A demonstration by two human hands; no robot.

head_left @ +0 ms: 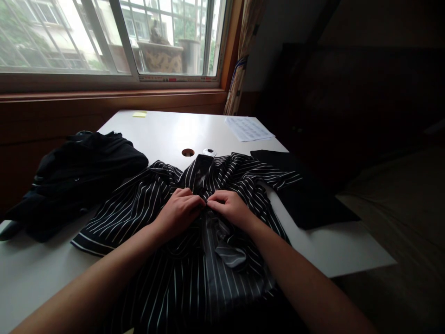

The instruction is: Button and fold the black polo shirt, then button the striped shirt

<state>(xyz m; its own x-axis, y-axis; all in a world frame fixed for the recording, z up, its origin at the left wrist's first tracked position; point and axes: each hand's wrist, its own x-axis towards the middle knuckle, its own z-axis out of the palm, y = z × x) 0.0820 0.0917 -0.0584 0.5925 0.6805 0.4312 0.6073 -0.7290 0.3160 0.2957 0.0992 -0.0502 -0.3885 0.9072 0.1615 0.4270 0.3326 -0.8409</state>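
Note:
A black shirt with white stripes (125, 218) lies spread on the white table, its collar toward the window and its sleeves out to both sides. My left hand (181, 206) pinches the front edge of the shirt just below the collar. Close against it, my right hand (229, 206) pinches the same front opening with thumb and finger. The fingertips of both hands almost meet; whether a button is between them is too small to tell. Below the hands one front flap is folded back and shows its greyer inner side.
Dark folded clothes (79, 176) are heaped at the left of the white table (167, 127). A flat black cloth (313, 208) lies at the right, partly over the edge. Printed papers (248, 128), a yellow note (139, 114), a round hole (188, 152) and its white cover (209, 151) are farther back.

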